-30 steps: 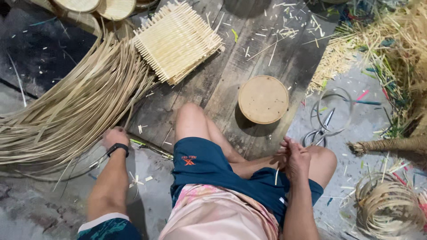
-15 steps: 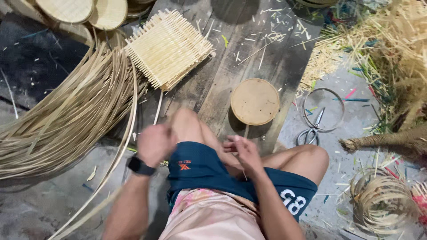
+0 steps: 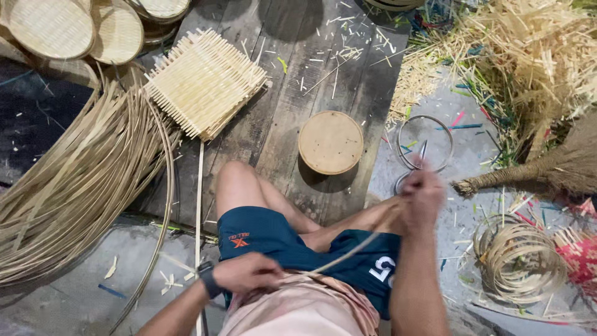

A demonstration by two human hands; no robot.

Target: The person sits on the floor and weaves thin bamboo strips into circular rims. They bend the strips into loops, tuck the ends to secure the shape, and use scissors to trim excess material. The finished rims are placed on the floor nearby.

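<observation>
I sit cross-legged in dark blue shorts. My left hand (image 3: pixel 249 274), with a black watch at the wrist, rests at my lap and grips a long thin bamboo strip (image 3: pixel 348 252). The strip runs up and to the right across my thigh to my right hand (image 3: pixel 423 196), which is closed around its other part above my right knee. A further length of the strip trails down and left past my left thigh toward the floor.
A round wooden block (image 3: pixel 331 142) sits on dark planks (image 3: pixel 280 93) ahead. A square woven mat (image 3: pixel 205 81) lies far left, round woven trays (image 3: pixel 53 25) beyond it. A big sheaf of bamboo strips (image 3: pixel 68 180) spreads left. Metal ring and scissors (image 3: pixel 423 146), coiled strips (image 3: pixel 519 261) and a broom (image 3: pixel 541 171) lie right.
My left hand drew back from the sheaf to my lap with a strip. My right hand moved right, pulling the strip out along my thigh.
</observation>
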